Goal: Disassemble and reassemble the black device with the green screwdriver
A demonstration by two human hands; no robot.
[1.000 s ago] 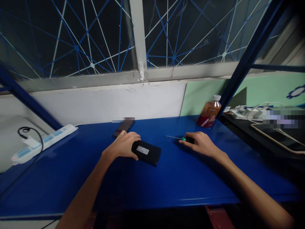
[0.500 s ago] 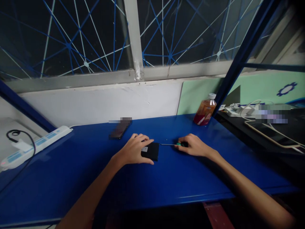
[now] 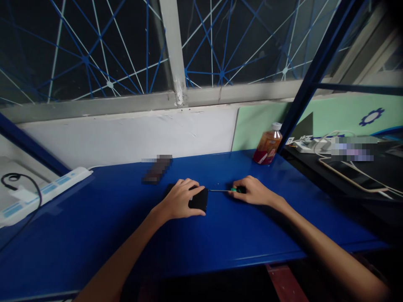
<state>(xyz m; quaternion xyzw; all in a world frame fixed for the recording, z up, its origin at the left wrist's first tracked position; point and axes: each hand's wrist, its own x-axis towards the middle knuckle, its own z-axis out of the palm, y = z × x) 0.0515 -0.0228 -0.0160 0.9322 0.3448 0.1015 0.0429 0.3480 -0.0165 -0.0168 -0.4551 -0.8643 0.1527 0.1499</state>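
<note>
A flat black rectangular device (image 3: pixel 198 200) lies on the blue tabletop. My left hand (image 3: pixel 181 199) is closed over it, fingers along the far edge and thumb at the near edge. Its left part is mostly covered by that hand. My right hand (image 3: pixel 253 191) rests on the table to the right, its fingers wrapped around the green and black handle of a screwdriver (image 3: pixel 219 191). The thin metal shaft lies nearly level and points left, its tip at the device's right edge. Whether the tip sits in a screw is too small to tell.
Behind my left hand lies a dark, partly blurred phone-like object (image 3: pixel 157 170). A drink bottle (image 3: pixel 268 144) stands at the back right by a blue post. A white power strip (image 3: pixel 47 193) is at the left. On the black desk at right are a phone (image 3: pixel 352 174) and cables.
My left hand has shifted slightly to the right over the black device, covering more of its pale label. The screwdriver stays at the device's edge. The whole view has moved a little.
</note>
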